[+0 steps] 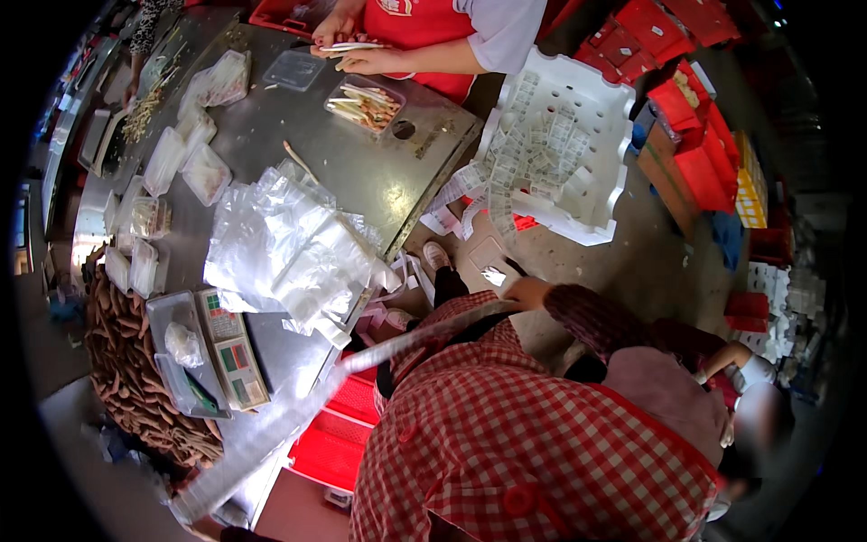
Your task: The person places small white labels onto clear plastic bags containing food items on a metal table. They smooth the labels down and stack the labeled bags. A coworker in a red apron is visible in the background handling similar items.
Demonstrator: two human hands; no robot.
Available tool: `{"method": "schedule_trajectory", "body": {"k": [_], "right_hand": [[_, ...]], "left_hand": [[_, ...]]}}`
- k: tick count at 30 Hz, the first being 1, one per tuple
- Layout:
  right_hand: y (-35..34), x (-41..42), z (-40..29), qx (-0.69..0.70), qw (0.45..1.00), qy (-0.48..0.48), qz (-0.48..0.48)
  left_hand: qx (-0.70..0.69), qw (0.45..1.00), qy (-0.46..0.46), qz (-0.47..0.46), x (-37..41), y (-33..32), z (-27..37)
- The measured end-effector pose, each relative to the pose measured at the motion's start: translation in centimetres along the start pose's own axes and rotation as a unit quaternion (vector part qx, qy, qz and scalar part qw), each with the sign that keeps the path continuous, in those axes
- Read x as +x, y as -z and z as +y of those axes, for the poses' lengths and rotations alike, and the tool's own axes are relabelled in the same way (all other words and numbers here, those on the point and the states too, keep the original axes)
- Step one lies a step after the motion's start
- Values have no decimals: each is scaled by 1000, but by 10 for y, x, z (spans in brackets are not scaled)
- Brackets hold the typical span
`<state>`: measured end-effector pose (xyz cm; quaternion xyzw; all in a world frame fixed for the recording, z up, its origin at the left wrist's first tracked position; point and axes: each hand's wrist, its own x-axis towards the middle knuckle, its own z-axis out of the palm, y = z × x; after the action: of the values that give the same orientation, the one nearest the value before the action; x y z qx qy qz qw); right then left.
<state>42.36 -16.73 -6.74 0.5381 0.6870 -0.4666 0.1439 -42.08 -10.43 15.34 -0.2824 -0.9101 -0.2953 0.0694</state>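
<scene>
A long, whitish strip of plastic film point(271, 433) is stretched slantwise in front of my checked apron, blurred along its length. My right hand point(527, 293), in a dark knitted sleeve, grips its upper end above the floor. At the bottom left edge, my left hand point(202, 526) holds the lower end; most of that hand is dim or cut off. Beyond the strip, a loose heap of clear plastic bags point(284, 244) lies on the steel table point(352, 162). A digital weighing scale point(234, 352) stands beside a plastic tray point(162, 315) containing a small wrapped bundle and a green-handled tool point(200, 391).
Brown roots point(129, 352) are piled at the left. Filled clear boxes point(206, 173) stand farther up the table. Opposite, a co-worker's hands point(366, 59) hold pale stalks above a filled container point(364, 103). A white crate point(603, 183) holds printed label strips. Red crates point(339, 420) sit below the table edge.
</scene>
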Motion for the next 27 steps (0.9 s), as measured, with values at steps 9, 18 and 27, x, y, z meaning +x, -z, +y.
{"method": "schedule_trajectory", "body": {"k": [9,18,27], "right_hand": [[-207,-143,60,90,925,-181,-321],[148,29,-68,227,898,186,328],[147,70,-254,511,790,337,-3]], "left_hand": [[-166,886,-182,-393,-129,37,163],[-208,603,-507,-580,-285,-28,352],[-227,690,-425,-540,-277,-65,291]]}}
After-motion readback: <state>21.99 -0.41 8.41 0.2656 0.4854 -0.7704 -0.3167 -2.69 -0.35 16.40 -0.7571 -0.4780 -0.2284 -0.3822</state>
